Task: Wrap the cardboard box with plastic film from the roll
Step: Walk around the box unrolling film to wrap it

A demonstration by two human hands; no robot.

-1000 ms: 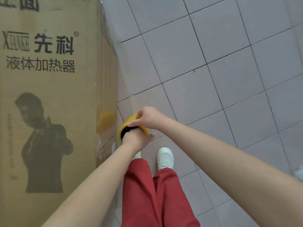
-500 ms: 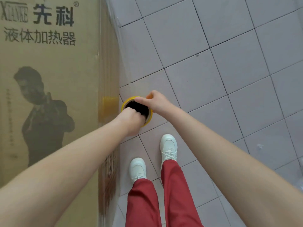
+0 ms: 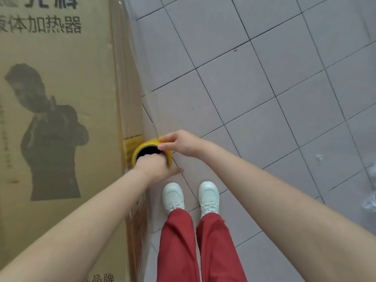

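Observation:
A tall cardboard box (image 3: 61, 119) with printed characters and a dark figure fills the left side. A yellow film roll (image 3: 138, 150) stands upright beside the box's right face. My left hand (image 3: 152, 165) has its fingers pushed down into the roll's dark core, thumb outside the rim. My right hand (image 3: 179, 142) grips the roll's upper rim from the right. Clear film (image 3: 132, 82) stretches from the roll up along the box's right edge.
Grey floor tiles (image 3: 264, 98) spread to the right of the box. My white shoes (image 3: 173, 197) and red trousers (image 3: 179, 245) stand just below the roll. Crumpled clear plastic scraps (image 3: 370, 202) lie at the far right edge.
The view has shifted along the box, so its print sits higher. Both hands stay on the roll and my feet have come together below it.

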